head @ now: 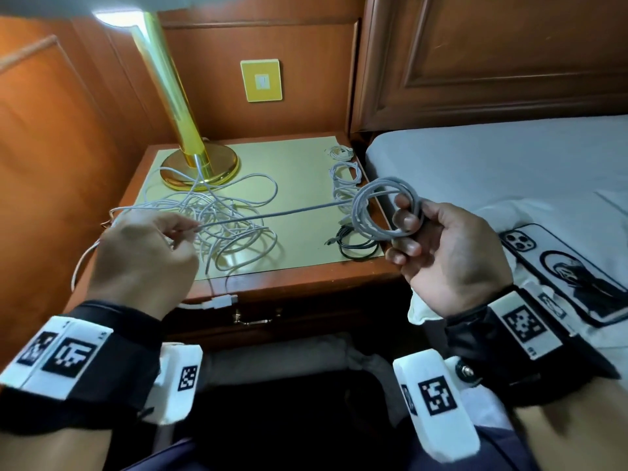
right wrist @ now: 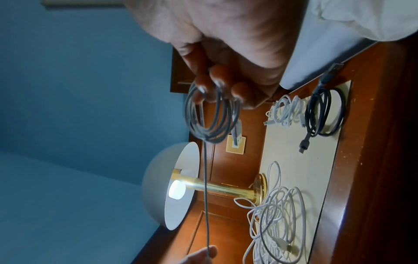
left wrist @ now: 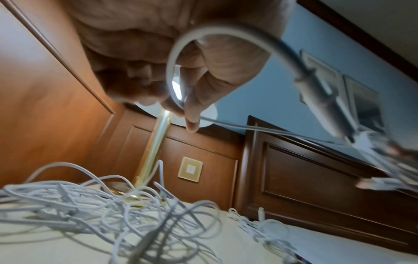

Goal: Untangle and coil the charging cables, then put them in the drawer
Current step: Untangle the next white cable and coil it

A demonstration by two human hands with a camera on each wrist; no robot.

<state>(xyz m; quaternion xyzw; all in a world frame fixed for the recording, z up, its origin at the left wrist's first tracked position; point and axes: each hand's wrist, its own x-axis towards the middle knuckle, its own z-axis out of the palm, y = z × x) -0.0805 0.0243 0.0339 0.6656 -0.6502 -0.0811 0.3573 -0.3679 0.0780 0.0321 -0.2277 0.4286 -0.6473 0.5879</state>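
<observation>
Standing at the back left of the nightstand (head: 306, 277), a brass lamp (head: 198, 164) serves as the landmark; a wooden panel wall is seen left of the lamp; in front of the lamp's base a tangle of white cables (head: 221, 226) is spread over the nightstand's pale top; in front of and slightly left of the lamp the left hand (head: 142, 263) is held above the nightstand's edge, its thumb and forefinger pinched on a grey cable (head: 289, 210), the other fingers curled; a white plug (head: 222, 300) is seen hanging over the nightstand's front edge below that hand; the grey cable is stretched taut to the right; right of the lamp, along the nightstand's right edge, small coiled white cables (head: 345, 173) are laid, and nearer the front a coiled black cable (head: 356, 244) is laid; further right of the lamp the right hand (head: 452, 253) is raised, its fingers curled through a coil of the grey cable (head: 380, 212), with several loops gripped; a bed (head: 509, 164) is seen far right of the lamp, and a phone (head: 560, 270) is laid on it; the drawer (head: 258, 317) is seen below the nightstand's top, closed.
</observation>
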